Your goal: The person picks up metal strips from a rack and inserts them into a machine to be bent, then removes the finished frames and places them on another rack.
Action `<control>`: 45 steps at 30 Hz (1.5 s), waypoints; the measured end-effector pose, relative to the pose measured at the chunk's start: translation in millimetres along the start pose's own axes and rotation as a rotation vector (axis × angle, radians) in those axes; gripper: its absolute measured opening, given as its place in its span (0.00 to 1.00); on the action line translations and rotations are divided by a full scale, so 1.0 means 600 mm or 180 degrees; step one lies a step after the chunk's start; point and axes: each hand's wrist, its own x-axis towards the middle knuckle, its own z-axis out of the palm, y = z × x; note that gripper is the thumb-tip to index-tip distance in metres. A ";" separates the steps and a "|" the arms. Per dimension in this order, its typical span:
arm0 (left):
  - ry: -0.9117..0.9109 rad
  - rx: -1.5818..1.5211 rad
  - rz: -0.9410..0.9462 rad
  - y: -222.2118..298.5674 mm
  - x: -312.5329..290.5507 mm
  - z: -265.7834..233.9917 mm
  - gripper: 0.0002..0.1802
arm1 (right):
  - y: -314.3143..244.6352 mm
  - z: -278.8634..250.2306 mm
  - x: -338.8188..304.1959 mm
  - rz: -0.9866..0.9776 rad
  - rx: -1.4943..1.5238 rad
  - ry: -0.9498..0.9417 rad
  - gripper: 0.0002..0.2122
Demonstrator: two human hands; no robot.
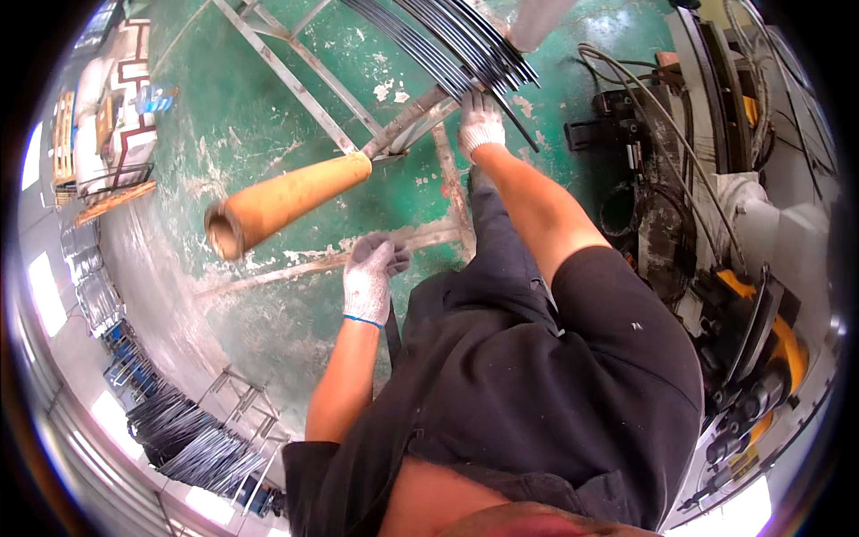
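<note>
My right hand [481, 122], in a white knitted glove with grey fingers, reaches forward to the near ends of a bundle of long thin black rods [447, 40]. Its fingers are close together and closed on a rod at the bundle's edge; the fingertips are partly hidden among the rods. One black rod [521, 125] sticks out past the others, just right of this hand. Lower and to the left, my left hand [369, 273], gloved the same way, hangs in the air with loosely bent fingers apart and nothing in them.
A yellow-orange tube [291, 201] on a metal bar juts toward the left from a grey metal frame [309, 89]. Machinery with cables [667, 179] stands along the right side. Further bundles of rods [192, 438] lie on racks at the lower left. The green floor [295, 331] is worn.
</note>
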 end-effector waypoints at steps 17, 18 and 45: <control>0.0007 0.0084 -0.0474 0.055 0.154 0.140 0.16 | -0.024 0.069 0.134 0.0086 -0.0317 -0.0023 0.20; -0.0036 0.0120 -0.0473 0.058 0.154 0.146 0.16 | -0.031 0.061 0.143 0.0281 -0.0225 -0.0155 0.17; -0.1107 -0.1594 -0.1312 0.039 0.285 0.165 0.23 | -0.037 -0.363 -0.977 0.2705 -0.0061 -0.1083 0.13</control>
